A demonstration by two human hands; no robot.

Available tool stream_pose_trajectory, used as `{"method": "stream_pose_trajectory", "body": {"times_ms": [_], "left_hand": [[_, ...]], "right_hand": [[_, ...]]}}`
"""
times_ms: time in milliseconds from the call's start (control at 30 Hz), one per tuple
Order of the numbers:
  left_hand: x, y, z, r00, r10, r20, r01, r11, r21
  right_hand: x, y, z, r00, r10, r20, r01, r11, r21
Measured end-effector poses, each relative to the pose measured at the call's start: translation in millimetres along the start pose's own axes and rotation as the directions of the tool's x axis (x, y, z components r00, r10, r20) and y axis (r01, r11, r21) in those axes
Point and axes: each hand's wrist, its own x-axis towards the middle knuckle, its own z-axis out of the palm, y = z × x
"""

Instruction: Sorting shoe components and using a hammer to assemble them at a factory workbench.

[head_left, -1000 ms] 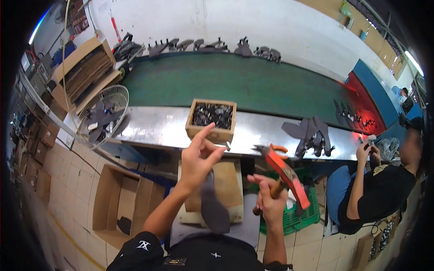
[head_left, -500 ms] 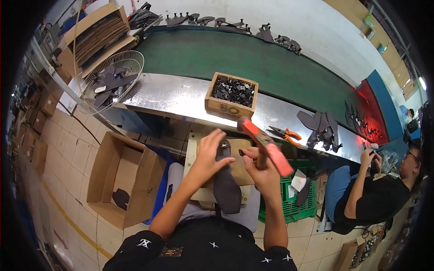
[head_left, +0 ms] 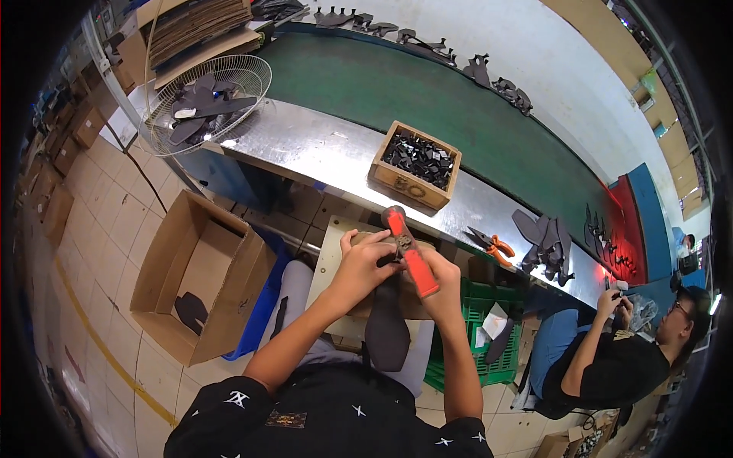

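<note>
Over the person's lap, the flat grey sole (head_left: 387, 336) lies on a pale board (head_left: 330, 259), its long axis running away from the body: broad rounded end nearest, narrow end under the hands. The left hand (head_left: 366, 267) bends its fingers about that far end; whether they pinch anything, I can't tell. The right hand (head_left: 443, 286) grips a hammer (head_left: 412, 261), its scuffed red metal head slanting from far left to near right.

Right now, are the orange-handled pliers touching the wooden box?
Apart. The head view shows a plain strip of metal counter between the pliers and the wooden box.
</note>
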Motion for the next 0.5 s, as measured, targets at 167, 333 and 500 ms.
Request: {"method": "stream_pose_trajectory", "body": {"times_ms": [167,333,500], "left_hand": [[-1,4,-2,1.000,0.011,-0.005,-0.011,1.000,0.022],[-3,4,-6,1.000,0.020,0.017,-0.021,0.998,0.057],[1,3,-17,0.999,0.045,0.010,-0.041,0.974,-0.225]], "right_hand": [[0,-2,-8,0.996,0.075,0.041,-0.076,0.997,0.018],[-5,-6,-6,0.998,0.004,0.056,0.003,0.993,-0.114],[-2,-27,-3,0.998,0.005,0.070,0.017,0.948,-0.317]]}}
